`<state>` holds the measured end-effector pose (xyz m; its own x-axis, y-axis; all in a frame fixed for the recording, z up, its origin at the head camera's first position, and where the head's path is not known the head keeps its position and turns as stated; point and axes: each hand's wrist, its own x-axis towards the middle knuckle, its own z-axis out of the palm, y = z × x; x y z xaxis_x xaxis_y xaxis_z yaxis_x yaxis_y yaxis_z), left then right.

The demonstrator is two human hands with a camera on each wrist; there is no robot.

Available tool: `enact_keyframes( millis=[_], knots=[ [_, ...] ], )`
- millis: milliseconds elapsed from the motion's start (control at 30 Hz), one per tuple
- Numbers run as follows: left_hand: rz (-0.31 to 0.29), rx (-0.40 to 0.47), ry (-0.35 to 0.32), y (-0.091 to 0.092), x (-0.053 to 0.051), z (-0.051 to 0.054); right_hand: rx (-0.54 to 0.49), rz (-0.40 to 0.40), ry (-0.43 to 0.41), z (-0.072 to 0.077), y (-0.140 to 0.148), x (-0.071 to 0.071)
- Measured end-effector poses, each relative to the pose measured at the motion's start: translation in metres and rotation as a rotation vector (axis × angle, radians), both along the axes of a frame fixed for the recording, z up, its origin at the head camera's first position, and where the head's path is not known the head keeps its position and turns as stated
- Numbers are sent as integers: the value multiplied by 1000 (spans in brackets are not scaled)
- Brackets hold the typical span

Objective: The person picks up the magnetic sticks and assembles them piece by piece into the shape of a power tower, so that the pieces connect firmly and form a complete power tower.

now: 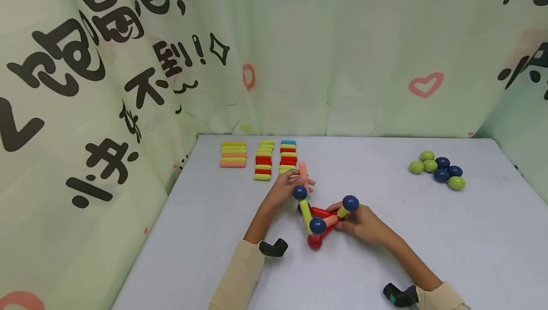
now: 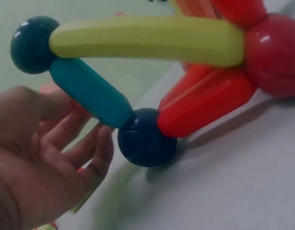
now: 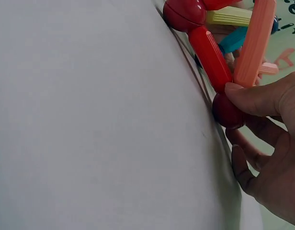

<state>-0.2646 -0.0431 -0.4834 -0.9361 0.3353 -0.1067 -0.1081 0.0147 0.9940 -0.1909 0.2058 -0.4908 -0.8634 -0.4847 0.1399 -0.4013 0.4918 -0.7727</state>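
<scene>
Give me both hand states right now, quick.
Left hand: closed, holding a pink rod.
Right hand: closed, pinching a dark red ball at a corner of the rod-and-ball frame.

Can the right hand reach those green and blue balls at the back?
Probably yes: only bare table lies between the right hand and the loose balls. But it is holding the stick-and-ball frame, so it may need to let go first.
</scene>
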Motion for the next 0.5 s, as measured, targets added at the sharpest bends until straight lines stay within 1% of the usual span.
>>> enact_keyframes(
  millis=[67, 133, 233, 300, 400, 500],
  knots=[
    [-72, -2, -22, 1, -1, -1, 2, 4, -8, 0, 3, -4],
    [-130, -19, -32, 1, 0, -3, 15, -3, -22, -1, 5, -6],
    [-195, -55, -28, 0, -1, -7, 20, -12, -45, -2, 8, -7],
    [-230, -71, -4, -2, -1, -9, 5, -13, -55, -2, 9, -8],
    [-288, -71, 47, -6, 0, -12, -45, -5, -59, -2, 10, -9],
    [-357, -101, 96, -15, 3, -13, -88, 6, -55, -2, 10, -10]
  ],
)
